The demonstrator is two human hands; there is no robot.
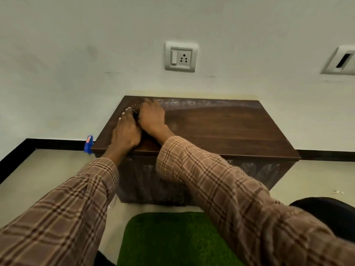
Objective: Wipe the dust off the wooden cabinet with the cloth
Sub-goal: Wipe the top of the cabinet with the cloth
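Both hands (140,121) press cloth (135,110) near cabinet's (221,129) left edge.

Two hands (138,123), one cloth (135,110), one cabinet (221,129), two wall sockets (181,57), one green mat (172,239).

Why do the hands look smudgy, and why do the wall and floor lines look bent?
In the head view, the right hand is blurred, likely from moving on the cloth; the left hand is softer too. The wide-angle lens tilts the socket plate and bends the black skirting. Lighting is soft and even, with no strong glare on the cabinet.
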